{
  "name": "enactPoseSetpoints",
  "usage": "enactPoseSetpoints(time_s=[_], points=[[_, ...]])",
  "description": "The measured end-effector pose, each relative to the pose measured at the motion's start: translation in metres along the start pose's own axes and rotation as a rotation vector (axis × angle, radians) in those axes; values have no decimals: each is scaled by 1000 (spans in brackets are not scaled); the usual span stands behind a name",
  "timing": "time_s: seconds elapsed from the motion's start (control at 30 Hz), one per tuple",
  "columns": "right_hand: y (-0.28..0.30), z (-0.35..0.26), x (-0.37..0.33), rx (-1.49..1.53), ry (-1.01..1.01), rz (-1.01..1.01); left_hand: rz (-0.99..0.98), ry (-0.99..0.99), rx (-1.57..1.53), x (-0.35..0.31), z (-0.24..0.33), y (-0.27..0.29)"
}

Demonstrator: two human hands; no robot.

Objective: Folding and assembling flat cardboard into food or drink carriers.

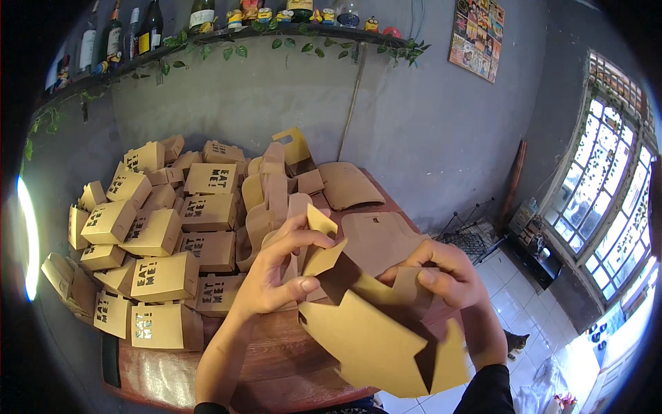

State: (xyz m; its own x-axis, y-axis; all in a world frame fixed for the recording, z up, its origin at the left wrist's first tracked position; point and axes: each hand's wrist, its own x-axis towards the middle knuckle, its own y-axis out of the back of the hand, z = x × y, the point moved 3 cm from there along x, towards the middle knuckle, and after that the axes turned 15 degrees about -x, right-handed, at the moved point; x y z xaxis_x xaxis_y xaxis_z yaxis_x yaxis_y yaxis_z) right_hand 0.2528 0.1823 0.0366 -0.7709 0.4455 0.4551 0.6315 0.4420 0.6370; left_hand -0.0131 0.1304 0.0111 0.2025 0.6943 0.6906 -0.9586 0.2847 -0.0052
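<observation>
A partly folded brown cardboard box (369, 345) is up in front of me above the table's near edge, tilted, with several flaps standing out. My left hand (279, 269) grips its far left end, fingers curled over a raised flap and the thumb lower down by the side. At the right end my right hand (445, 272) pinches another flap between thumb and fingers. The inside of the box shows dark between the two hands. Some of my right fingertips are hidden behind the cardboard.
Many folded boxes (165, 276) with black lettering are piled on the left of the reddish wooden table (276, 362). Unfolded cardboard pieces (272, 186) and flat sheets (379, 238) lie behind my hands. A cat (514, 341) is on the tiled floor, right. Bottles stand on a wall shelf (234, 32).
</observation>
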Motion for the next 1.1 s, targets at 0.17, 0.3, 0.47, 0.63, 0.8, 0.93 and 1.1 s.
enactPoseSetpoints(time_s=[0.17,0.3,0.47,0.63,0.8,0.93,1.1], points=[[4,-19,-4,-127,-88,48,261,-79,193,-13,4,-3],[-1,-20,-10,-171,-220,67,356,-44,114,-10,14,-18],[1,-25,-11,-252,-203,25,337,-73,134,-23,18,-17],[-14,-10,-25,416,-120,228,332,-97,227,-28,28,-17],[-29,13,-55,762,23,247,280,-182,474,-27,29,-27],[-30,17,-80,536,-388,513,195,-225,578,-27,39,-34],[-33,-14,-74,244,59,555,172,-216,619,-29,40,-35]])
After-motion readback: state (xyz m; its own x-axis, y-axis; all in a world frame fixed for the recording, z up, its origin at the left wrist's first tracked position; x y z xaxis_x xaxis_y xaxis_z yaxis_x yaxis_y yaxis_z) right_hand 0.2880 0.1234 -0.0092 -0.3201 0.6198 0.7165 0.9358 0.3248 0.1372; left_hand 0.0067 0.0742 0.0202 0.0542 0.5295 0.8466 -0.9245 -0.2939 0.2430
